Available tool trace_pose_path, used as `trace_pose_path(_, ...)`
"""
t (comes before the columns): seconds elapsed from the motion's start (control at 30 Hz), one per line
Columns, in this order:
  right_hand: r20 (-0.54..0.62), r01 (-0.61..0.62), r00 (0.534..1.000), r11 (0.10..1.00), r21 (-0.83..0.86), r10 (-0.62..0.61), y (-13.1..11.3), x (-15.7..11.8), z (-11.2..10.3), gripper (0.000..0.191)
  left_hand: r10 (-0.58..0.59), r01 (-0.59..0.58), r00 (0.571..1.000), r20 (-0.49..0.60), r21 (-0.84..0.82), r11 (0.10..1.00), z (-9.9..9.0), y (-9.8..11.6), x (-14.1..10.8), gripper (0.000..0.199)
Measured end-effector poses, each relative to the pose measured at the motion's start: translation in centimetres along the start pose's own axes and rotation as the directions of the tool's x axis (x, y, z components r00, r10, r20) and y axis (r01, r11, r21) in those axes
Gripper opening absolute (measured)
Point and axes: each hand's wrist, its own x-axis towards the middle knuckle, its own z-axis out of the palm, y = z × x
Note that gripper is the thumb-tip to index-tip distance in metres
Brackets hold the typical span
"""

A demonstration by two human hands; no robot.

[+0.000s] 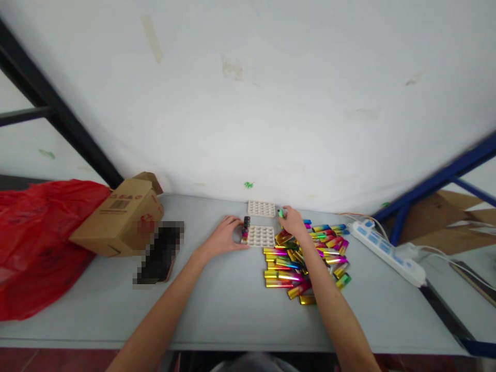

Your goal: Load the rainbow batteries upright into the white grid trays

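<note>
Near the middle of the table, my left hand (pixel 228 236) rests at the left edge of a white tray (pixel 262 236) with rows of holes, its thumb and fingers spread around that side. Several dark-topped tubes (pixel 246 225) stand upright in the tray's left column. Behind it lies a second white tray (pixel 262 208). My right hand (pixel 291 221) is closed on a small green item (pixel 281 213) just right of the trays. Below that hand and forearm spreads a pile of shiny gold and multicoloured tubes (pixel 284 276).
At the left are a red plastic bag (pixel 42 243), a cardboard box (pixel 123 219) and a dark phone (pixel 160 254), partly pixelated. A white power strip (pixel 389 253) with cables lies at the right, near a blue metal frame (pixel 437 175). A white wall (pixel 263 103) stands behind.
</note>
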Motion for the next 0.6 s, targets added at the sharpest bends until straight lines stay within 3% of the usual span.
trace_pose_path(0.07, 0.008, -0.004, 1.0, 0.983, 0.185, 0.003, 0.1, 0.0, -0.9, 0.038, -0.002, 0.002, 1.0, -0.005, -0.005, 1.0, 0.0, 0.0, 0.0, 0.069)
trace_pose_path(0.13, 0.016, -0.008, 1.0, 0.877, 0.481, 0.0, 0.0, -0.5, -1.6, 0.03, 0.0, 0.0, 1.0, -0.007, -0.011, 1.0, 0.0, -0.1, 0.0, 0.068)
trace_pose_path(0.2, 0.039, -0.023, 0.999, 0.651, 0.759, -0.011, -0.1, -1.6, -2.2, 0.033, 0.004, -0.004, 1.0, -0.004, -0.015, 1.0, 0.0, -0.1, 0.0, 0.068)
trace_pose_path(0.27, 0.097, -0.069, 0.994, 0.417, 0.907, -0.047, -0.4, -3.3, -2.5, 0.04, 0.005, -0.005, 1.0, -0.003, -0.015, 1.0, 0.0, -0.2, 0.0, 0.069)
trace_pose_path(0.33, 0.185, -0.149, 0.976, 0.268, 0.952, -0.113, -0.9, -5.1, -2.6, 0.046, 0.002, -0.002, 1.0, -0.005, -0.015, 1.0, 0.1, -0.3, 0.0, 0.069)
trace_pose_path(0.43, 0.286, -0.258, 0.935, 0.147, 0.955, -0.212, -1.6, -7.3, -2.3, 0.048, -0.002, 0.002, 1.0, -0.01, -0.018, 1.0, 0.1, -0.4, 0.0, 0.07)
trace_pose_path(0.5, 0.311, -0.291, 0.923, 0.117, 0.95, -0.228, -2.2, -8.2, -2.0, 0.048, -0.003, 0.003, 1.0, -0.008, -0.017, 1.0, 0.1, -0.4, 0.1, 0.07)
trace_pose_path(0.6, 0.293, -0.273, 0.943, 0.139, 0.952, -0.159, -3.1, -8.6, -1.5, 0.054, -0.01, 0.01, 1.0, -0.006, -0.014, 1.0, -0.1, -0.3, 0.1, 0.072)
